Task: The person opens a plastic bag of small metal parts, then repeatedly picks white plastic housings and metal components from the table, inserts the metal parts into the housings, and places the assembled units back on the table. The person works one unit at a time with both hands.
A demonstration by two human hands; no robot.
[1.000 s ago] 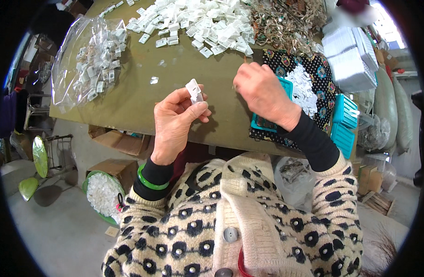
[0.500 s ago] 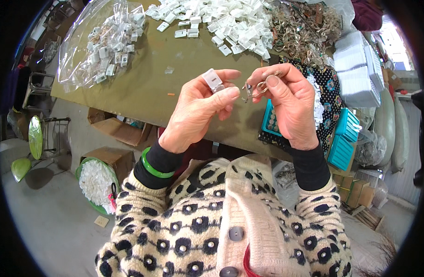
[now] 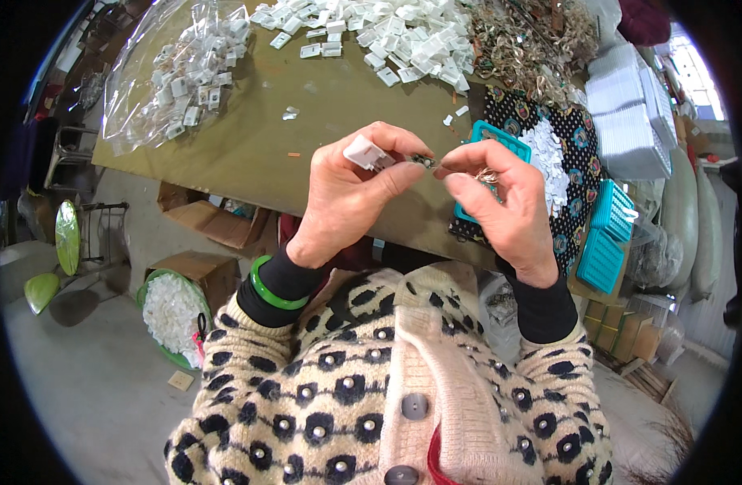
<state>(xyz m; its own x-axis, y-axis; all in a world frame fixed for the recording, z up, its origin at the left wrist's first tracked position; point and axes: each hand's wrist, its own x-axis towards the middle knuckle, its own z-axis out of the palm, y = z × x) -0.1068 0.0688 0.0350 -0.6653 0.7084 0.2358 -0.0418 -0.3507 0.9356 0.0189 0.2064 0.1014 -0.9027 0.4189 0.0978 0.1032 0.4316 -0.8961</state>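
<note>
My left hand (image 3: 339, 194) is closed, with a small white plastic casing (image 3: 366, 153) held against its index finger. Between its thumb and index fingertip sits a small dark part with wires (image 3: 422, 161); its details are too small to make out. Facing it, my right hand (image 3: 512, 210) pinches the thin wire ends running from that part. A coil of pale wire (image 3: 486, 175) shows within its curled fingers. Both hands are above the near edge of the olive table (image 3: 371, 109), fingertips almost meeting. Partly behind my right hand lies a turquoise tray (image 3: 500, 137).
White casings (image 3: 419, 40) are heaped at the back, beside a tangle of wired parts (image 3: 533, 48). A clear bag (image 3: 185, 89) of casings lies left. White pieces (image 3: 549, 162) rest on patterned cloth (image 3: 577, 129). White trays (image 3: 630, 121) are stacked right; a green basin (image 3: 173, 315) stands below.
My hands have come closer together. The small wired part has passed from my right fingers to my left fingertips, its wires still in my right hand. The white casing has tilted.
</note>
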